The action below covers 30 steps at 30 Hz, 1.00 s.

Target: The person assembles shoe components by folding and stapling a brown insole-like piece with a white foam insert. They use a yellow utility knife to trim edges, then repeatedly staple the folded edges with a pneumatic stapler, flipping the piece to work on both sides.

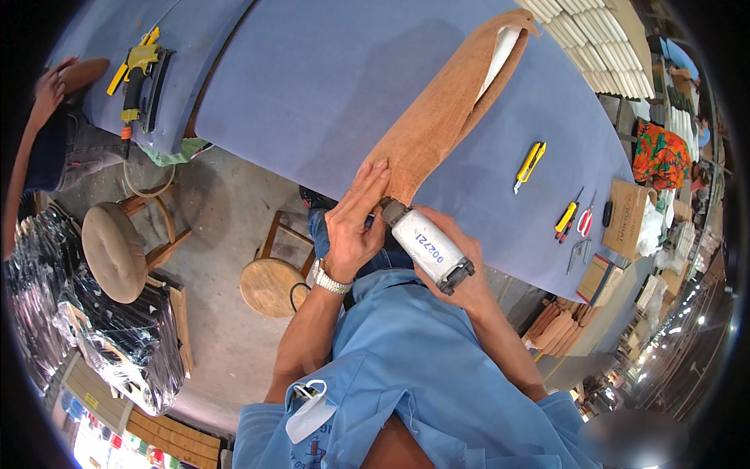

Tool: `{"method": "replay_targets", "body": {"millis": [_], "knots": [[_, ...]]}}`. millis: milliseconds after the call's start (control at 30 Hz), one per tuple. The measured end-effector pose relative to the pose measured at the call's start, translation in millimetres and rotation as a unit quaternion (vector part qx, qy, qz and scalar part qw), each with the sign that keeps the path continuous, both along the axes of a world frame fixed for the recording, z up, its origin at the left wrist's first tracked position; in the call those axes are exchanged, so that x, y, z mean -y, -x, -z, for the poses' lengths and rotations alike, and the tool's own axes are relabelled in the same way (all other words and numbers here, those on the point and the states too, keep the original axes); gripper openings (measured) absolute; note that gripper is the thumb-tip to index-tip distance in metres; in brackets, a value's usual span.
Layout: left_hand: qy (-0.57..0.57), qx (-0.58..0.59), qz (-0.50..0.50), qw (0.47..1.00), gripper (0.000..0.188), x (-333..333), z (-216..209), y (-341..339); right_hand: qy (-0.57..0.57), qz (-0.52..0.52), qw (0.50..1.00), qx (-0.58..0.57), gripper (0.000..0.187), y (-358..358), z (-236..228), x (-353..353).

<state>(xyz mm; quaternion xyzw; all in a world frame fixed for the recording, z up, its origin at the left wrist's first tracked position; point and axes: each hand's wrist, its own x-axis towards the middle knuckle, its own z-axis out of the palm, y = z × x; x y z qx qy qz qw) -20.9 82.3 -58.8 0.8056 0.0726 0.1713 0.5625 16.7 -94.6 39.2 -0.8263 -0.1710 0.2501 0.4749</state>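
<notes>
A long piece wrapped in brown fabric [439, 117] slants up and away from me over the blue-covered table [305, 86]. Near its far end the fabric parts, and white padding [500, 59] shows in the gap. My left hand [355, 227] grips the narrow near end, its fingers laid along the fabric. In my right hand [467, 291] is a silver-grey air staple gun [422, 244], its dark nose up against that same end. My right fingers are partly hidden behind the tool's body.
On the table's right lie a yellow utility knife [530, 166], another yellow cutter [566, 217] and red-handled scissors [584, 223]. A yellow-black staple gun [141, 78] lies far left, near another person's hand [51, 94]. Two stools, one padded [115, 252], one wooden [272, 288], stand left.
</notes>
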Motion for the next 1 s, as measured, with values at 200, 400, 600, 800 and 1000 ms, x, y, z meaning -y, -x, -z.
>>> {"method": "replay_targets", "body": {"millis": [200, 400, 600, 800, 1000], "knots": [[-0.017, 0.003, -0.004, 1.000, 0.059, -2.0, -1.7, -3.1, 0.000, -0.002, 1.000, 0.015, 0.066, 0.0, -1.0, 2.3], [-0.021, 0.010, 0.000, 1.000, 0.058, -1.0, 2.2, -0.9, 0.001, -0.010, 1.000, 0.027, 0.067, -0.1, -2.4, 4.3], [-0.001, 0.000, 0.008, 1.000, 0.060, 0.0, -3.8, 0.0, -0.009, -0.007, 1.000, 0.029, 0.066, 0.5, 0.8, 5.4], [-0.012, 0.001, 0.002, 1.000, 0.060, 0.0, -3.1, -0.9, -0.004, -0.002, 1.000, 0.024, 0.066, 2.2, -1.0, 9.8], [-0.024, 0.009, 0.001, 1.000, 0.060, 1.6, -1.0, 0.0, -0.003, -0.004, 1.000, 0.009, 0.066, 0.8, 0.6, 7.3]]}}
